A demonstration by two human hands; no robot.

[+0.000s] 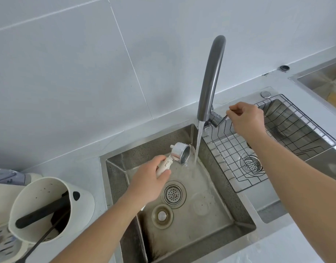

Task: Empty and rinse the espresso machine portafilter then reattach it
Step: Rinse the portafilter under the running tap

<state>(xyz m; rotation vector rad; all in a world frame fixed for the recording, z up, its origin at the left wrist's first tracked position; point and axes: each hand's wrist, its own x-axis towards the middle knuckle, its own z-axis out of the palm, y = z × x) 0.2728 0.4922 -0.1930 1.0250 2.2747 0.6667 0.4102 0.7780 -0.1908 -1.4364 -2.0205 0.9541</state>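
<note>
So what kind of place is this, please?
Most likely a home kitchen: a steel double sink with running tap, a wire rack over one basin, tiled wall, and a portafilter being rinsed.

Left hand (151, 180) curled in grip, arm reaching forward. Right hand (246, 118) pinching, arm extended, wrist bent down.

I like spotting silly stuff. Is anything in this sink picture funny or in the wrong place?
One thing: the water misses the portafilter. It pours down just beside the metal cup, which the left hand holds tipped on its side in the sink. The right hand pinches the tap lever. Also, a loose drain plug lies beside the drain.
</note>
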